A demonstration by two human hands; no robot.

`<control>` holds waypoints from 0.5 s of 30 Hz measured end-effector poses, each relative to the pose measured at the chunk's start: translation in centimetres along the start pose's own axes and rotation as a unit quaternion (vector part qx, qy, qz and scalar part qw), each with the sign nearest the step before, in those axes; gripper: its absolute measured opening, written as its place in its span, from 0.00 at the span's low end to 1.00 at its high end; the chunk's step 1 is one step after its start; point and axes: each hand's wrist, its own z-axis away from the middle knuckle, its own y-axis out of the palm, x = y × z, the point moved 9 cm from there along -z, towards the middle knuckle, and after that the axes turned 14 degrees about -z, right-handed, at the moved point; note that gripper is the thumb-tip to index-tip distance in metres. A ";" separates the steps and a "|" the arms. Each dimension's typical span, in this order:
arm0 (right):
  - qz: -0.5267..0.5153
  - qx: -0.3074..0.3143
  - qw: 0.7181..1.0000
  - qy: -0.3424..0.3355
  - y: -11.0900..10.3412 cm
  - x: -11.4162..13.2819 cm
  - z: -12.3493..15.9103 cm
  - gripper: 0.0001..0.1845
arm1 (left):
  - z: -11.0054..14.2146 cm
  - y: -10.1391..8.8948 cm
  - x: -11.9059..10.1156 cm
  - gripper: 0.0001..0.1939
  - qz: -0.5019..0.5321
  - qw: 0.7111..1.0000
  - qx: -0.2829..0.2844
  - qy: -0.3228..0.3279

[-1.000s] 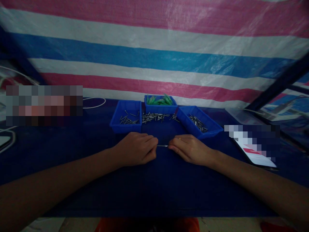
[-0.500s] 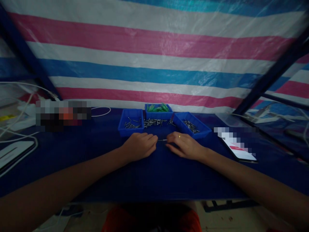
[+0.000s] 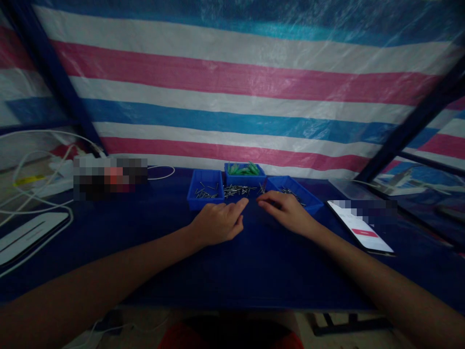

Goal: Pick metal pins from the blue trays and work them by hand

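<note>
My left hand (image 3: pixel 219 224) is over the table just in front of the left blue tray. Its index finger points toward the right, the thumb is apart below it, and the other fingers are curled; whatever they may enclose is hidden. My right hand (image 3: pixel 285 209) reaches in from the right, thumb and fingers apart, with nothing visible between them. Its fingertips are close to a loose pile of thin metal rods (image 3: pixel 238 191) on the table. More such rods (image 3: pixel 205 193) lie in the left blue tray (image 3: pixel 196 203). The right blue tray (image 3: pixel 311 206), partly covered by my right hand, also contains rods.
Behind the pile stands a blue tray (image 3: pixel 245 180) of green pieces (image 3: pixel 243 169). A lit phone (image 3: pixel 363 232) lies at the right. On the left are white cables (image 3: pixel 67 223), a white device (image 3: pixel 34 235) and a blurred-out object. A striped sheet (image 3: pixel 236 116) hangs behind the table.
The thin rod seen between my hands earlier no longer shows. My right hand has opened and shifted toward the pile; my left index finger has straightened. The view has tilted slightly.
</note>
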 end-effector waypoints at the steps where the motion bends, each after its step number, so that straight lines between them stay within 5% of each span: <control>1: -0.073 -0.046 0.995 0.040 -1.1 -0.8 0.2 0.14 | 0.0 0.0 -0.4 0.18 0.000 1.000 0.002 0.018; 4: -0.248 -0.122 0.953 0.122 -2.5 -2.5 1.1 0.25 | 0.1 1.0 -1.2 0.10 -0.002 0.997 0.042 0.058; 6: -0.270 -0.107 0.946 0.142 -2.0 -2.6 1.3 0.30 | 0.2 1.7 -1.3 0.08 -0.005 0.996 0.071 0.059; 10: -0.205 -0.011 0.974 0.097 0.5 -1.9 1.1 0.30 | 0.4 2.5 -1.0 0.10 -0.018 0.994 0.096 0.040; 15: 0.036 0.051 0.998 0.017 3.0 -2.2 1.1 0.25 | 0.3 2.5 -0.9 0.11 -0.015 0.994 0.102 0.031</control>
